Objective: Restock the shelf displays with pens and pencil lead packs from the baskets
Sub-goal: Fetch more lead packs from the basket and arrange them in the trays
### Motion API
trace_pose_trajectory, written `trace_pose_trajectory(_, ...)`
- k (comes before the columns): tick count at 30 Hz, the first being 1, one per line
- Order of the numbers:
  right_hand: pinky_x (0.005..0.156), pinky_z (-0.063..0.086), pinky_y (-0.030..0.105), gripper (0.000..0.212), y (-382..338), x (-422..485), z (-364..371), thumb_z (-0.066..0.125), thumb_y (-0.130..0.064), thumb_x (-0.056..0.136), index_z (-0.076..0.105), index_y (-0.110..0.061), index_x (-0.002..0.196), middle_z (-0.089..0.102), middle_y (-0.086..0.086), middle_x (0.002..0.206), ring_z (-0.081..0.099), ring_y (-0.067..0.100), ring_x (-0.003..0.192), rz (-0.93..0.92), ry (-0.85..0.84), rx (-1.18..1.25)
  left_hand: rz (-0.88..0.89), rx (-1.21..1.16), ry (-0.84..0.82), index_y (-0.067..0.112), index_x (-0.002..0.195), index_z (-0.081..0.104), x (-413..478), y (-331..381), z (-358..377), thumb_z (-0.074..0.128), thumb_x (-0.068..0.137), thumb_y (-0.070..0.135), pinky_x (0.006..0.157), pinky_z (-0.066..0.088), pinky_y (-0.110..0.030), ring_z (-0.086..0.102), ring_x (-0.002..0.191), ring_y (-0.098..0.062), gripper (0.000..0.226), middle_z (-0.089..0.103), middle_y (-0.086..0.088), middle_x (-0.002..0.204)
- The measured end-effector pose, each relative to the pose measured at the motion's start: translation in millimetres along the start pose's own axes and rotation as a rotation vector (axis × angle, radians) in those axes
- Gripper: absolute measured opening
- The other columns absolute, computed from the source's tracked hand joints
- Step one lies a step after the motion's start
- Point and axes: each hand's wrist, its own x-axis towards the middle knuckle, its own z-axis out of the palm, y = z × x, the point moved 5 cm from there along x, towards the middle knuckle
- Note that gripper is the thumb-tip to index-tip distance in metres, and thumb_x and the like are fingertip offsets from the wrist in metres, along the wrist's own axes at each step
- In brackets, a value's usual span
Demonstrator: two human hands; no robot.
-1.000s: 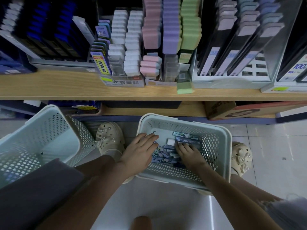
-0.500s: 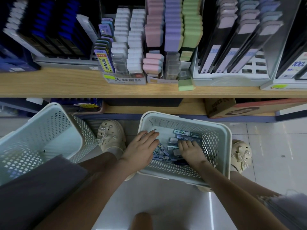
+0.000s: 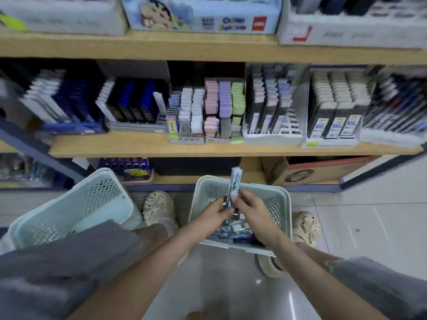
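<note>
Upright bundle of lead packs pinched between left hand and right hand — fingers curled on it, above the basket. Loose packs inside

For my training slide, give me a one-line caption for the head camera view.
Left hand and right hand hold slim packs upright over a perforated basket before stocked shelf displays.

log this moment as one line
left hand: holds packs | right hand: holds packs | place: above right basket | stage: not yet shelved
</note>
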Motion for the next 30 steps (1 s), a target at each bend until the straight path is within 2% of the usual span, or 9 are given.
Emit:
trace_pose_trajectory(2, 0.078, 0.052, 0.021, 0.023, -18, -12, 7, 0.048, -0.015, 0.098, 0.062, -0.009, 0.115, 0.069, 0.009, 0.109, 0.066, 0.017, 0.099, -0.019, -0.033, 0.040, 0.029, -0.036, 0.005, 0.021, 0.127, 0.051, -17, 14, -7, 0.056, 0.095, 0.026, 0.088, 0.050, -0.051, 0.064, 0.103, -0.031, 0.033, 0.066, -0.009, 0.110)
trace_pose_trajectory(5, 0.079, 0.048, 0.016, 0.020, -45, -24, 15, 0.052, -0.019, 0.096, 0.067, -0.014, 0.109, 0.062, 0.012, 0.112, 0.062, 0.016, 0.102, -0.079, -0.046, 0.013, 0.113, -0.010, 0.010, 0.010, 0.117, 0.060, -42, 38, -21, 0.058, 0.094, 0.018, 0.085, 0.051, -0.047, 0.066, 0.094, -0.026, 0.024, 0.069, -0.004, 0.099)
trace_pose_trajectory(8, 0.077, 0.049, 0.024, 0.015, -73, -31, 25, 0.057, -0.022, 0.094, 0.069, -0.019, 0.102, 0.062, 0.014, 0.108, 0.063, 0.016, 0.091, -0.120, -0.051, -0.031, 0.185, -0.011, -0.004, 0.006, 0.110, 0.060, -70, 65, -33, 0.057, 0.094, 0.016, 0.071, 0.051, -0.028, 0.068, 0.085, -0.015, 0.019, 0.067, -0.005, 0.096)
trace_pose_trajectory(11, 0.079, 0.048, 0.032, 0.016, -98, -32, 32, 0.057, -0.014, 0.093, 0.067, -0.019, 0.104, 0.069, 0.006, 0.098, 0.063, 0.016, 0.085, -0.167, -0.043, -0.071, 0.209, 0.016, -0.007, 0.002, 0.113, 0.059, -89, 87, -44, 0.056, 0.095, 0.018, 0.078, 0.052, -0.029, 0.068, 0.086, -0.011, 0.024, 0.068, -0.003, 0.096)
trace_pose_trajectory(14, 0.085, 0.049, 0.030, 0.022, -131, -36, 40, 0.056, -0.008, 0.092, 0.065, -0.020, 0.108, 0.068, 0.007, 0.100, 0.061, 0.018, 0.091, -0.251, -0.059, -0.071, 0.245, 0.002, -0.007, 0.008, 0.110, 0.060, -105, 111, -61, 0.056, 0.095, 0.016, 0.088, 0.051, -0.039, 0.069, 0.085, -0.011, 0.017, 0.071, 0.001, 0.093)
trace_pose_trajectory(17, 0.086, 0.049, 0.030, 0.030, -165, -40, 47, 0.057, -0.005, 0.091, 0.059, -0.023, 0.116, 0.066, 0.001, 0.097, 0.060, 0.018, 0.096, -0.331, -0.051, -0.060, 0.297, -0.020, 0.000, 0.019, 0.102, 0.061, -119, 138, -76, 0.054, 0.096, 0.011, 0.076, 0.056, -0.028, 0.070, 0.083, -0.012, 0.012, 0.070, 0.003, 0.093)
trace_pose_trajectory(23, 0.073, 0.051, 0.020, 0.018, -252, -48, 53, 0.056, 0.000, 0.091, 0.058, -0.013, 0.103, 0.067, 0.003, 0.095, 0.064, 0.007, 0.086, -0.551, 0.061, 0.017, 0.465, 0.012, 0.194, 0.016, 0.100, 0.064, -149, 198, -118, 0.057, 0.094, 0.013, 0.069, 0.055, -0.025, 0.070, 0.082, -0.014, 0.009, 0.074, -0.001, 0.088)
trace_pose_trajectory(27, 0.090, 0.049, 0.038, 0.011, -314, -45, 58, 0.056, -0.015, 0.094, 0.061, -0.010, 0.102, 0.066, 0.013, 0.104, 0.062, 0.020, 0.097, -0.688, 0.090, -0.027, 0.557, -0.008, 0.355, 0.013, 0.099, 0.065, -165, 226, -148, 0.059, 0.093, 0.020, 0.085, 0.055, -0.039, 0.070, 0.092, -0.022, 0.010, 0.075, -0.005, 0.091)
trace_pose_trajectory(30, 0.088, 0.047, 0.040, 0.007, -350, -36, 58, 0.056, -0.019, 0.095, 0.061, -0.014, 0.097, 0.062, 0.009, 0.096, 0.060, 0.014, 0.085, -0.731, 0.158, -0.049, 0.621, -0.018, 0.439, 0.011, 0.102, 0.065, -177, 243, -163, 0.057, 0.095, 0.022, 0.078, 0.055, -0.027, 0.071, 0.087, -0.013, 0.015, 0.075, -0.003, 0.091)
